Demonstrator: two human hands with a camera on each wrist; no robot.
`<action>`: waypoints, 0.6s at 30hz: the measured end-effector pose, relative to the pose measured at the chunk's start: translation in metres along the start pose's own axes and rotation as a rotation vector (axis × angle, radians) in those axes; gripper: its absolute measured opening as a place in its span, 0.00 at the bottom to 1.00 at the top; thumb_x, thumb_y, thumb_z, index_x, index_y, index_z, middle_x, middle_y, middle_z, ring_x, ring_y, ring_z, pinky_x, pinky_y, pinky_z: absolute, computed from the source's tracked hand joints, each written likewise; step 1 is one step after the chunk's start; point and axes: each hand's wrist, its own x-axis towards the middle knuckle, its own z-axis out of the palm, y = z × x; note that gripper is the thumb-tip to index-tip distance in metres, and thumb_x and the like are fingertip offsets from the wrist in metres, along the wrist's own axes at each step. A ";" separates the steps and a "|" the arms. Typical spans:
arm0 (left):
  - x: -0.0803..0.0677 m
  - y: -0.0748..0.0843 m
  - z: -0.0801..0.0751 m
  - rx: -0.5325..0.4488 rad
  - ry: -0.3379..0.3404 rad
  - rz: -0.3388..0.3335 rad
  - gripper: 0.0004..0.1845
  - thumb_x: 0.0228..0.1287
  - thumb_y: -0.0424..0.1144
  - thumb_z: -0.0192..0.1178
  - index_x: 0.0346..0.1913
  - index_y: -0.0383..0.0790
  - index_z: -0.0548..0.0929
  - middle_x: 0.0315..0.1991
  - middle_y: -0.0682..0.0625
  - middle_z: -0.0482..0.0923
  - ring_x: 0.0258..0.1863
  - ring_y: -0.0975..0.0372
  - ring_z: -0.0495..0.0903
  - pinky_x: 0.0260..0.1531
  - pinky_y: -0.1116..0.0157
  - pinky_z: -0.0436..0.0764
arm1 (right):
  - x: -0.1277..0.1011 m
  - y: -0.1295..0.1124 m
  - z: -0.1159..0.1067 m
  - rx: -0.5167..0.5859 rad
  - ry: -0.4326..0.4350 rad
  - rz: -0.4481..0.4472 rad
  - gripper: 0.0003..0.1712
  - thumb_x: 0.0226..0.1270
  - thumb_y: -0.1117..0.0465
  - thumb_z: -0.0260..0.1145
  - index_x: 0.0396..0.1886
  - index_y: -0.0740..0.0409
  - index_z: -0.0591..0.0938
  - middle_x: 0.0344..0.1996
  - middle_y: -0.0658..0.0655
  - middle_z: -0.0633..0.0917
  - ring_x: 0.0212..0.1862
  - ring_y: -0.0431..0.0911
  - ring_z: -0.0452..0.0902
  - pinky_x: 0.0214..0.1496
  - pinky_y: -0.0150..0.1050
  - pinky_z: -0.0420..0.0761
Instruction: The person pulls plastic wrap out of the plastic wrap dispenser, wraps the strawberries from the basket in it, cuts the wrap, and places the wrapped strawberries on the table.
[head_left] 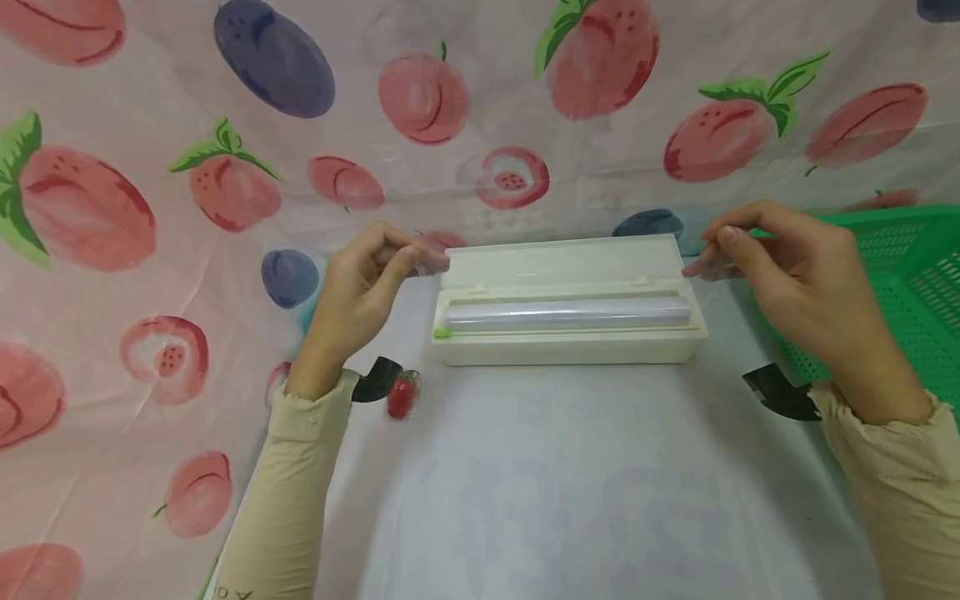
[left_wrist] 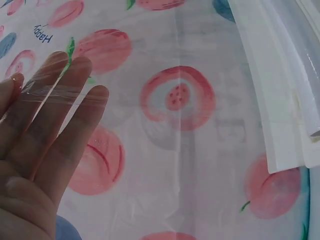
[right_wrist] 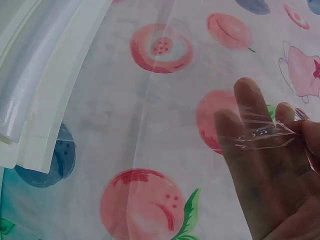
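Note:
In the head view my left hand point(head_left: 360, 287) is raised at the left end of a white cling film box point(head_left: 570, 350), and my right hand point(head_left: 806, 279) at its right end. Each hand pinches a bunched edge of clear cling film point(right_wrist: 260, 135) between thumb and index finger, the other fingers more loosely extended. The wrist views show the film crossing the fingers; its full extent is too transparent to make out. The box has its lid point(head_left: 562, 260) raised, a film roll point(head_left: 566, 313) inside and a green slider point(head_left: 442, 332) at the left end.
A small red item point(head_left: 401, 395) in clear wrapping lies left of the box, by the left wrist. The green plastic basket point(head_left: 900, 304) stands at the right. Behind the white table point(head_left: 570, 492) hangs a fruit-patterned sheet point(head_left: 600, 183).

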 end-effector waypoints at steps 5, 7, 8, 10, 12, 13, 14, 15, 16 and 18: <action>0.003 0.005 -0.001 -0.004 0.001 0.024 0.04 0.71 0.24 0.54 0.42 0.24 0.77 0.39 0.37 0.86 0.39 0.58 0.87 0.45 0.60 0.86 | -0.001 -0.002 -0.002 0.031 0.028 -0.007 0.09 0.73 0.72 0.57 0.43 0.73 0.82 0.35 0.52 0.84 0.36 0.35 0.86 0.41 0.24 0.83; 0.003 0.006 -0.002 -0.004 0.004 0.036 0.04 0.71 0.23 0.54 0.43 0.23 0.77 0.38 0.36 0.86 0.39 0.58 0.87 0.44 0.61 0.86 | -0.001 -0.003 -0.002 0.081 0.031 0.006 0.09 0.73 0.72 0.57 0.44 0.75 0.81 0.36 0.53 0.84 0.37 0.37 0.87 0.40 0.25 0.84; 0.003 0.006 -0.002 -0.006 0.007 0.039 0.04 0.70 0.22 0.53 0.43 0.22 0.77 0.38 0.35 0.86 0.38 0.58 0.87 0.43 0.61 0.86 | -0.001 -0.003 -0.003 0.116 0.032 0.010 0.09 0.73 0.72 0.57 0.44 0.76 0.81 0.36 0.54 0.84 0.37 0.38 0.87 0.40 0.26 0.84; 0.002 0.007 -0.004 -0.014 0.005 0.047 0.04 0.70 0.22 0.53 0.43 0.22 0.76 0.38 0.34 0.86 0.38 0.57 0.87 0.44 0.60 0.86 | -0.001 -0.004 -0.003 0.153 0.034 0.013 0.10 0.72 0.72 0.57 0.44 0.77 0.81 0.36 0.55 0.85 0.37 0.39 0.87 0.39 0.26 0.84; 0.002 0.008 -0.004 -0.020 0.001 0.050 0.04 0.70 0.22 0.53 0.43 0.22 0.76 0.39 0.34 0.86 0.38 0.56 0.87 0.44 0.60 0.86 | -0.001 -0.005 -0.004 0.151 0.035 0.013 0.09 0.73 0.72 0.57 0.44 0.76 0.81 0.35 0.54 0.86 0.36 0.40 0.87 0.38 0.26 0.84; 0.001 0.008 -0.004 -0.026 -0.001 0.050 0.04 0.71 0.23 0.53 0.43 0.23 0.76 0.39 0.35 0.86 0.39 0.56 0.87 0.45 0.60 0.86 | -0.001 -0.005 -0.004 0.163 0.036 0.011 0.09 0.72 0.73 0.57 0.44 0.76 0.81 0.35 0.54 0.87 0.36 0.40 0.87 0.38 0.26 0.84; 0.001 0.009 -0.004 -0.033 -0.004 0.047 0.04 0.71 0.23 0.53 0.43 0.23 0.76 0.40 0.36 0.86 0.40 0.55 0.86 0.45 0.60 0.86 | -0.002 -0.006 -0.004 0.138 0.036 0.007 0.09 0.72 0.73 0.58 0.43 0.76 0.81 0.34 0.53 0.87 0.35 0.40 0.86 0.38 0.25 0.84; 0.001 0.009 -0.005 -0.038 -0.009 0.048 0.04 0.72 0.24 0.53 0.43 0.24 0.76 0.41 0.36 0.86 0.40 0.55 0.86 0.45 0.61 0.85 | -0.002 -0.007 -0.004 0.112 0.036 0.006 0.08 0.72 0.72 0.58 0.43 0.75 0.81 0.34 0.52 0.87 0.35 0.40 0.86 0.37 0.25 0.84; 0.000 0.009 -0.005 -0.041 -0.013 0.049 0.04 0.72 0.25 0.53 0.43 0.24 0.76 0.41 0.37 0.86 0.41 0.54 0.86 0.45 0.61 0.85 | -0.002 -0.007 -0.004 0.102 0.034 0.003 0.08 0.72 0.73 0.57 0.43 0.74 0.81 0.33 0.52 0.88 0.34 0.40 0.86 0.37 0.25 0.84; -0.001 0.009 -0.006 -0.046 -0.025 0.052 0.06 0.74 0.27 0.52 0.44 0.25 0.75 0.43 0.38 0.86 0.42 0.54 0.86 0.46 0.62 0.85 | -0.003 -0.009 -0.005 0.080 0.033 0.005 0.08 0.72 0.72 0.57 0.43 0.74 0.81 0.33 0.51 0.88 0.33 0.39 0.86 0.38 0.24 0.83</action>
